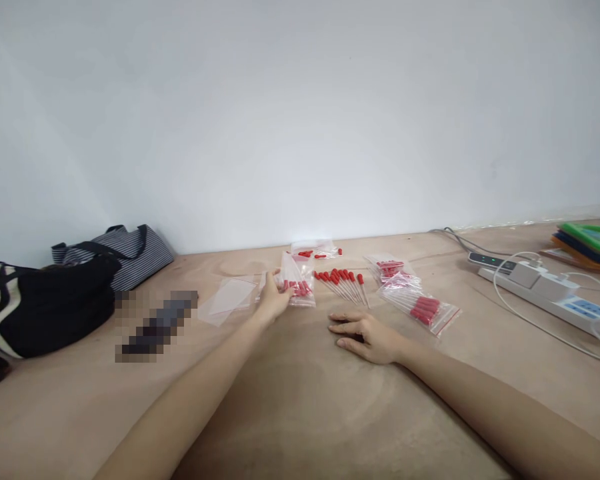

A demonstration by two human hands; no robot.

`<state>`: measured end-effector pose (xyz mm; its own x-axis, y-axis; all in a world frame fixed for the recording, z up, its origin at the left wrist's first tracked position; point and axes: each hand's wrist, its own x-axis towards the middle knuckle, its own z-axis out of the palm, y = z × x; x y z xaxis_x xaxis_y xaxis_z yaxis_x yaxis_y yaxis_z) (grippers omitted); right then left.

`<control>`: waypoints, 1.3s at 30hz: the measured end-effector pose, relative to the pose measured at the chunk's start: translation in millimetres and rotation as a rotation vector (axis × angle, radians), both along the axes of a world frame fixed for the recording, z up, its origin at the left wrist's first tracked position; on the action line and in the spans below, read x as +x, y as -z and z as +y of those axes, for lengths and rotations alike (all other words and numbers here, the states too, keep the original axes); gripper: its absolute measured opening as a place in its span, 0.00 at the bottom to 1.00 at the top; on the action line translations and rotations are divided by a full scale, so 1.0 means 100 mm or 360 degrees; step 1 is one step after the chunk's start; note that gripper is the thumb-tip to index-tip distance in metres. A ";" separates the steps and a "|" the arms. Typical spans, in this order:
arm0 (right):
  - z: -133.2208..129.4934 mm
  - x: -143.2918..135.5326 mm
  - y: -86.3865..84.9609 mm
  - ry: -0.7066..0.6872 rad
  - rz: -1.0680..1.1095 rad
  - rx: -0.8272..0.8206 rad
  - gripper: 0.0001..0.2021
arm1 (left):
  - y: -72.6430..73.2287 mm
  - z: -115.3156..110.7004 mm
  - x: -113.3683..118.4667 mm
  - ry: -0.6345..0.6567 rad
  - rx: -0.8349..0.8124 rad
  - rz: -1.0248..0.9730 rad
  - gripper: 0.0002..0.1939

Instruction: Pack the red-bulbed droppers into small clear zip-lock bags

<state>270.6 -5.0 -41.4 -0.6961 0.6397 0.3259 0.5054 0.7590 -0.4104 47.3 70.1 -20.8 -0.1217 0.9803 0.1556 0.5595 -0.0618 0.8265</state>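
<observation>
Loose red-bulbed droppers [349, 283] on the worktop [300, 393], left hand [274, 299] touching a zip bag [303, 273] left of them, grip unclear, right hand [370, 338] palm-down, fingers spread, in front, worktop stretching nearer, wall [300, 120] beyond.

No text, brand or number can be read. The blue panel [587, 309] on the white power strip [561, 306] is too small to make out, and the tiny green lights on the dark device [485, 260] beside it form no legible characters.
</observation>
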 end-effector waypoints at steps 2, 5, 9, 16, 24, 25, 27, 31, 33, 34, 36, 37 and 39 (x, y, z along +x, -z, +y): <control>0.01 0.00 0.01 -0.0004 0.0021 0.0003 0.18 | -0.04 0.20 -0.04 -0.0094 -0.0033 0.0091 0.30; 0.01 0.00 0.02 -0.0002 0.0038 0.0003 0.18 | -0.07 0.42 -0.05 -0.0208 -0.0091 0.0273 0.31; 0.01 0.00 0.02 0.0009 0.0040 -0.0009 0.18 | -0.11 0.46 -0.10 -0.0281 -0.0087 0.0605 0.32; 0.02 0.00 0.03 0.0008 0.0046 -0.0010 0.18 | -0.13 0.20 -0.75 -0.0387 0.0038 0.1155 0.21; 0.02 0.00 0.03 0.0022 0.0029 0.0022 0.17 | 0.05 -0.13 -1.30 -0.0261 -0.0021 0.1385 0.17; 0.02 0.00 0.03 0.0021 0.0029 0.0028 0.17 | 0.05 -0.17 -1.32 -0.0274 -0.0007 0.1395 0.16; 0.02 -0.01 0.03 0.0009 0.0034 0.0048 0.17 | 0.01 -0.25 -1.33 -0.0331 0.0035 0.1408 0.18; 0.06 0.00 0.06 0.0071 0.0108 0.0157 0.15 | -0.05 -0.35 -1.28 -0.0433 0.0203 0.1438 0.21; 0.10 0.01 0.08 0.0184 0.0137 0.0211 0.13 | -0.05 -0.36 -1.22 -0.0397 0.0277 0.1471 0.20; 0.12 0.02 0.09 0.0258 0.0136 0.0228 0.12 | -0.04 -0.36 -1.20 -0.0391 0.0290 0.1510 0.20; 0.16 0.04 0.09 0.0433 0.0101 0.0244 0.12 | -0.01 -0.35 -1.18 -0.0415 0.0196 0.1598 0.24; 0.17 0.06 0.10 0.0534 0.0080 0.0245 0.11 | 0.00 -0.34 -1.19 -0.0428 0.0109 0.1630 0.27; 0.20 0.08 0.11 0.0730 0.0052 0.0226 0.11 | 0.01 -0.32 -1.23 -0.0413 -0.0072 0.1648 0.27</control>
<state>278.7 15.3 -52.2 -0.3405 0.8259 0.4495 0.7897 0.5106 -0.3400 -75.9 38.6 -22.0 -0.1566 0.9509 0.2670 0.9821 0.1786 -0.0602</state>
